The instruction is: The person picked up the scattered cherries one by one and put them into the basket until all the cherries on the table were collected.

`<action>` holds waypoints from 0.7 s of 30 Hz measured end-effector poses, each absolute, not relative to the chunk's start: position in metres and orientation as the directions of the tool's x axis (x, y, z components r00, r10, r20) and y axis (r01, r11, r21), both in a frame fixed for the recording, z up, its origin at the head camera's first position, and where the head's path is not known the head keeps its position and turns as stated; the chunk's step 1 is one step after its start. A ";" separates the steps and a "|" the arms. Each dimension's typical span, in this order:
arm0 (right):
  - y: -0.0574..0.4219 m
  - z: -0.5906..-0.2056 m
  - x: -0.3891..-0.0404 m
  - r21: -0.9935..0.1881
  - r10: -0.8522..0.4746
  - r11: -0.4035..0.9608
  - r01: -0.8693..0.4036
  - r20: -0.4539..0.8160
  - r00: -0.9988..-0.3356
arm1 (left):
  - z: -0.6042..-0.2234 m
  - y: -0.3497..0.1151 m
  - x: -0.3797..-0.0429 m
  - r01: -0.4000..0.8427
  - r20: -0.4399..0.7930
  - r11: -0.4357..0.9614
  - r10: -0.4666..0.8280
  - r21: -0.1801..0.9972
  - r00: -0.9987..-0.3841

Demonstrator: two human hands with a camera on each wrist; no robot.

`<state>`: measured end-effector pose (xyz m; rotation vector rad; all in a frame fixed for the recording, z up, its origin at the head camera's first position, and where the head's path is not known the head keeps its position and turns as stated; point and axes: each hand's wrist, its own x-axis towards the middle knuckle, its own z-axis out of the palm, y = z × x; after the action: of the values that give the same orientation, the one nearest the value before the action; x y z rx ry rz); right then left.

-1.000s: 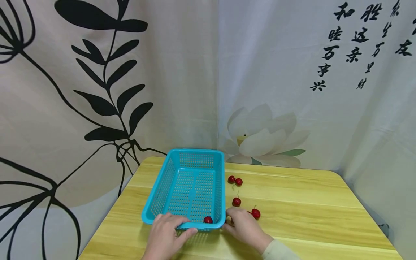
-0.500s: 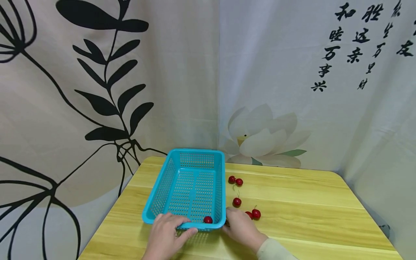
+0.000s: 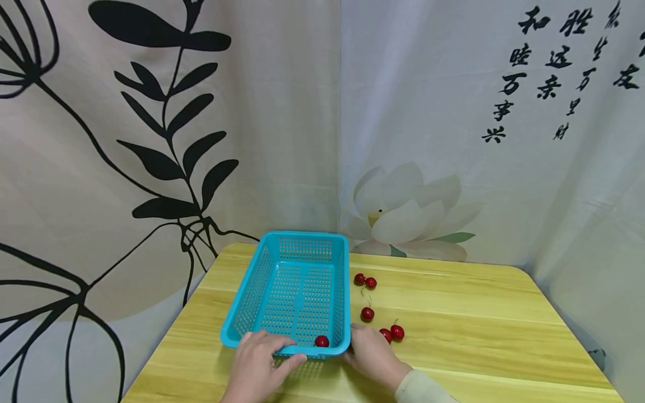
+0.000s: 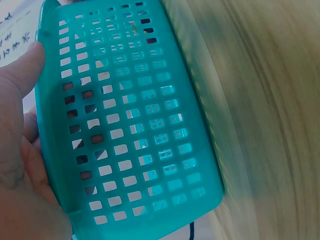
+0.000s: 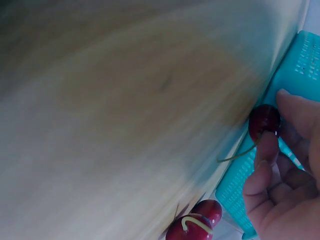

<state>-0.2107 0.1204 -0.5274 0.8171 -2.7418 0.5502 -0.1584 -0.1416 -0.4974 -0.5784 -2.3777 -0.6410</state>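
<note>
A blue plastic basket [image 3: 299, 302] with perforated walls stands on the table, one red cherry [image 3: 321, 341] inside near its front wall. My left hand [image 3: 257, 358] grips the front rim, thumb outside and fingers over the edge; the left wrist view shows the thumb [image 4: 27, 70] against the wall. At the basket's front right corner is my right hand [image 3: 374, 355]. Its thumb and fingers pinch a dark red cherry [image 5: 263, 120] with a thin stem, low beside the basket wall. The head view hides this cherry behind the hand.
Just right of my right hand lie two cherries [image 3: 397, 333] close together. Farther back are a single cherry [image 3: 367, 314] and a pair [image 3: 370, 283] along the basket's right side. A printed curtain [image 3: 282, 140] hangs behind the wooden table [image 3: 478, 324].
My right hand has shifted slightly left and down toward the basket corner, uncovering more of the cherry behind it. The left hand and the basket stay in place.
</note>
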 end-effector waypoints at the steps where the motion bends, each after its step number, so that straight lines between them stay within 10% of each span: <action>1: 0.120 -0.528 -0.211 -0.282 -0.480 0.775 -0.566 0.320 -0.817 | -0.498 -0.142 -0.159 0.534 0.644 0.790 0.246 0.300 -0.725; 21: 0.120 -0.530 -0.207 -0.246 -0.518 0.762 -0.600 0.325 -0.791 | -0.499 -0.141 -0.160 0.542 0.652 0.787 0.249 0.294 -0.716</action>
<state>-0.2073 0.1199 -0.5302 0.8777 -2.7208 0.4981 -0.1596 -0.1412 -0.4994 -0.5855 -2.3694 -0.6349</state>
